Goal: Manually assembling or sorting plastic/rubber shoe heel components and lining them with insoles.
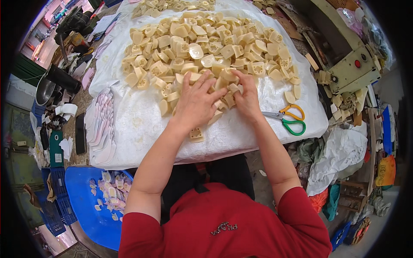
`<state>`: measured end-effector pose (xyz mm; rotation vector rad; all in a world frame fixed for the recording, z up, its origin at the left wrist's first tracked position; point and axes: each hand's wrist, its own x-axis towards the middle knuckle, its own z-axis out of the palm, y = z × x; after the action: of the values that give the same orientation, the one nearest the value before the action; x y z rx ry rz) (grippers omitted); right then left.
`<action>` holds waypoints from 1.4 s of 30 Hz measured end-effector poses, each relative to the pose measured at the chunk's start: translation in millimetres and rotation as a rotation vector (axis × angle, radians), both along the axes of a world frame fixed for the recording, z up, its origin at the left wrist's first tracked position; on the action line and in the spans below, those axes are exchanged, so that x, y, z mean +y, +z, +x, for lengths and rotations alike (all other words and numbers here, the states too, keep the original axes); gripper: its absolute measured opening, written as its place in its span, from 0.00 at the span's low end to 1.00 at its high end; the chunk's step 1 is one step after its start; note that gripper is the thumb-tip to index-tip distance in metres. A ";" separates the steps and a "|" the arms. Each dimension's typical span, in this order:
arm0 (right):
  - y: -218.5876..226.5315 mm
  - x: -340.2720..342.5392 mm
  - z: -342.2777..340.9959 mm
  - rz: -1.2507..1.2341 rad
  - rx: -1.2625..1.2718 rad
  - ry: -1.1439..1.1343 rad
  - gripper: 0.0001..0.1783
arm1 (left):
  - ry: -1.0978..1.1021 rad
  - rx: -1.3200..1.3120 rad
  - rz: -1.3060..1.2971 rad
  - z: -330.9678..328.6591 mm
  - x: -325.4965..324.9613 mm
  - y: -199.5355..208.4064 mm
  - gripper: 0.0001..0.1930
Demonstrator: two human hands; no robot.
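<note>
A broad heap of cream moulded shoe heels [172, 47] covers the far half of the white-covered table. Over its near edge my left hand [197, 101] lies with fingers spread, touching several heels and gripping none. To the right, my right hand [247, 95] curls its thumb and forefinger around a small cream shoe heel [233, 87], partly hidden by the fingers. One loose heel [196, 135], showing its hollow ribbed side, rests near the table's front edge below my left wrist. Scissors [293, 120] with orange and green handles lie beside my right forearm.
Stacked thin pale pink-white pieces [101, 122] line the table's left side. A blue tub [81, 206] of covered heels stands below at left. At right is a machine box [356, 71] with a red button, near crumpled white plastic sheeting [340, 150]. A dark phone-like slab [80, 133] lies left.
</note>
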<state>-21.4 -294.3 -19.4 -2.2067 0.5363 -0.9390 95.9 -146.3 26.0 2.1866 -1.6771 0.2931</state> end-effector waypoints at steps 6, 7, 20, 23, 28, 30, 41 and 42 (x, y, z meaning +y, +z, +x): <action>8.3 -3.5 -4.4 0.563 -0.199 0.137 0.24 | -0.035 0.271 -0.109 10.7 -5.9 5.0 0.27; 11.9 -3.2 -4.8 0.581 -0.182 0.167 0.22 | -0.036 0.268 -0.109 10.0 -7.2 4.6 0.27; 43.4 3.5 -13.2 0.368 -0.110 0.288 0.18 | -0.043 0.785 -0.164 -7.9 -18.7 28.1 0.23; 51.4 11.2 -11.2 0.777 -0.253 0.401 0.15 | -0.077 0.649 -0.150 -9.8 -15.2 21.2 0.22; 50.6 16.5 -6.4 0.788 -0.176 0.377 0.12 | -0.203 0.712 -0.212 -3.5 -8.0 12.8 0.19; 46.9 16.0 -5.0 0.789 -0.243 0.424 0.12 | -0.208 1.175 -0.325 2.7 -6.8 10.1 0.16; 62.2 35.1 5.9 -0.227 -0.114 0.162 0.30 | -0.137 1.384 -0.557 0.8 4.4 0.3 0.19; 72.3 49.3 4.3 -0.138 0.058 0.221 0.30 | -0.124 1.295 -0.519 -0.5 5.2 -0.5 0.21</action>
<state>-17.2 -244.9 52.9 -2.3646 0.2529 -0.8185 95.3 -141.1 25.5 1.2925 -0.8170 -0.5622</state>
